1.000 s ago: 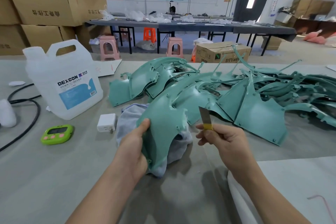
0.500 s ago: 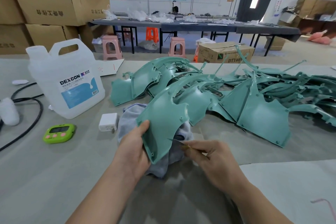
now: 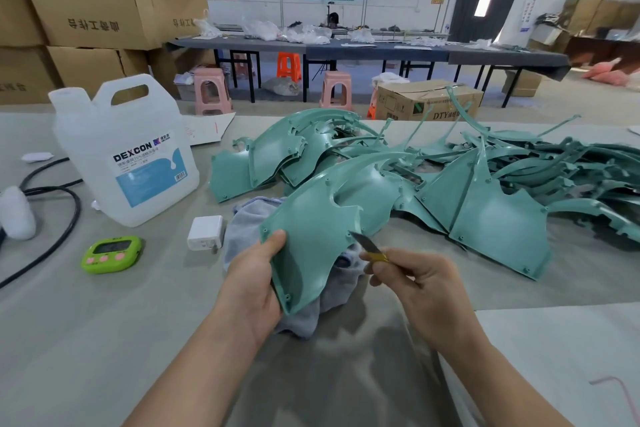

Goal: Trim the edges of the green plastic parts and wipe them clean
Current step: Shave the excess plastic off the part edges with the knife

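Note:
My left hand (image 3: pixel 254 282) grips a curved green plastic part (image 3: pixel 310 236) by its left edge, thumb on its face, holding it upright over a grey cloth (image 3: pixel 249 222) that lies on the table. In my right hand (image 3: pixel 419 282) I pinch a small blade (image 3: pixel 367 244) with a yellow grip. The blade tip lies against the part's right edge. Behind them a pile of green plastic parts (image 3: pixel 485 191) spreads across the middle and right of the table.
A white DEXCON jug (image 3: pixel 128 156) stands at the left, with a white charger block (image 3: pixel 205 233) and a green timer (image 3: pixel 111 254) in front of it. A black cable (image 3: pixel 65 215) loops at the far left. A white sheet (image 3: pixel 554 357) covers the near right corner.
My right hand first dropped with the blade to the part's lower edge, then rose along its right edge. The left hand turned the part a little more upright.

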Demonstrator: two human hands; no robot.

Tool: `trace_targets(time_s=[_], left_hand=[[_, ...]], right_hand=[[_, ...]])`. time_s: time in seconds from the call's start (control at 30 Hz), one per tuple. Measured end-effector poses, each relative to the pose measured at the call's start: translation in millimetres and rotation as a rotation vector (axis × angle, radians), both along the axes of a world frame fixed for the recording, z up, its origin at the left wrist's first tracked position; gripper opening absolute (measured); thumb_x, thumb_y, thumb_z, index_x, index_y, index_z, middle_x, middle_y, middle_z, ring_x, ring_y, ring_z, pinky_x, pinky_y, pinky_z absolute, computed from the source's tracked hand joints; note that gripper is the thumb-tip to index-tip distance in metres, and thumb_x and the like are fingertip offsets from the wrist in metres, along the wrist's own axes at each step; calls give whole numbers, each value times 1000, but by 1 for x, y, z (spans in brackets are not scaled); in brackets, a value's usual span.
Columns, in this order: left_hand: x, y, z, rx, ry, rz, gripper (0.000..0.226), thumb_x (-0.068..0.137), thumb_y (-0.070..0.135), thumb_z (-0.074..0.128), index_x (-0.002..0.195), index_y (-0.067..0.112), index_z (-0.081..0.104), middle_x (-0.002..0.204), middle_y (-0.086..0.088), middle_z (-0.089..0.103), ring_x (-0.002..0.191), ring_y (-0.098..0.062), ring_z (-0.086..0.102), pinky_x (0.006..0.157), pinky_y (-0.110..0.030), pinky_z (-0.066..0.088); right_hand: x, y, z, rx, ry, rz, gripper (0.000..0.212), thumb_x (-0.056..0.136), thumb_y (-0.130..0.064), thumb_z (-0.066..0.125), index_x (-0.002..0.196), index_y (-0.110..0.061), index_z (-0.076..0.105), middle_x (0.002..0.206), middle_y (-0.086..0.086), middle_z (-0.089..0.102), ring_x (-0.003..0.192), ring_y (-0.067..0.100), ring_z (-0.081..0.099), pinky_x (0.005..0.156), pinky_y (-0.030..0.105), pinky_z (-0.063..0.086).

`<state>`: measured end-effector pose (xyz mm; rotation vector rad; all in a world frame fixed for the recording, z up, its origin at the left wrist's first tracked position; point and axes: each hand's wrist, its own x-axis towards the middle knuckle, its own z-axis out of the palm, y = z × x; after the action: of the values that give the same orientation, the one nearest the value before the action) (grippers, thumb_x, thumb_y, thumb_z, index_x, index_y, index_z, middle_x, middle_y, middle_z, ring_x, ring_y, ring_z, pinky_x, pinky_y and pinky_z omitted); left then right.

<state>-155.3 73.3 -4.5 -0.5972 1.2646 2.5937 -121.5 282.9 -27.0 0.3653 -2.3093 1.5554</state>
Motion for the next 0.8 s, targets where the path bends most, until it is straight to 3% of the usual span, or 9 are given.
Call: trace_targets(time_s=[0.13,0.23,0.33,0.4,0.47,0.53,0.67,0.73,0.8], left_hand=[[-2,1,0,-5,-3,16,24,102,22,58,113,4,67,93,-11,78,88,-25,72,63,-32,55],[-1,1,-1,-23,-12,-20,26,101,23,59,116,4,67,103,-15,77,93,-29,72,62,-32,57],[-1,0,-1,-8,-7,-15,24,101,23,58,113,4,67,99,-13,78,86,-26,73,54,-28,58],[-2,0,0,-7,-6,2,24,101,23,58,112,4,67,99,-13,78,87,-25,73,57,-29,57],[-2,1,0,-10,3,8,25,102,22,58,115,3,66,106,-16,75,94,-28,71,68,-34,56],[-2,2,-2,-17,12,6,25,102,21,57,116,2,66,110,-17,74,97,-30,70,73,-38,55],[-4,-4,-3,6,12,35,25,102,23,58,116,5,67,107,-14,76,95,-27,72,68,-34,58],[-6,-6,-4,10,22,55,23,102,23,58,115,8,68,102,-12,77,90,-26,73,63,-34,59],[-6,-5,-7,-8,60,49,20,101,20,58,116,11,68,101,-11,78,91,-27,73,68,-36,58]], right_hand=[[3,1,1,150,-40,84,31,93,-16,71,96,-46,78,80,-17,74,73,2,67,70,15,50],[5,-3,2,253,-94,98,28,95,-18,70,102,-44,78,77,-21,72,69,6,65,65,22,52],[3,-2,6,48,-34,-71,33,92,-15,73,89,-47,78,71,-10,72,66,16,66,62,31,51],[5,0,9,18,4,-37,33,91,-15,75,88,-48,78,72,-10,73,66,11,66,62,25,50],[10,-4,7,190,-35,88,36,91,-18,75,90,-54,76,78,-23,73,69,-3,65,64,14,48],[9,-9,2,326,-56,66,31,93,-23,71,94,-55,75,73,-24,70,64,-6,60,62,15,47],[1,-5,2,46,-37,-196,31,93,-19,71,94,-49,76,68,-5,71,52,14,57,49,21,41],[-1,-2,2,-98,-54,-177,33,93,-11,71,89,-43,80,71,0,74,64,23,65,59,22,48],[2,-7,4,-335,-174,-9,21,91,-12,71,89,-29,83,87,4,78,84,25,72,80,29,56]])
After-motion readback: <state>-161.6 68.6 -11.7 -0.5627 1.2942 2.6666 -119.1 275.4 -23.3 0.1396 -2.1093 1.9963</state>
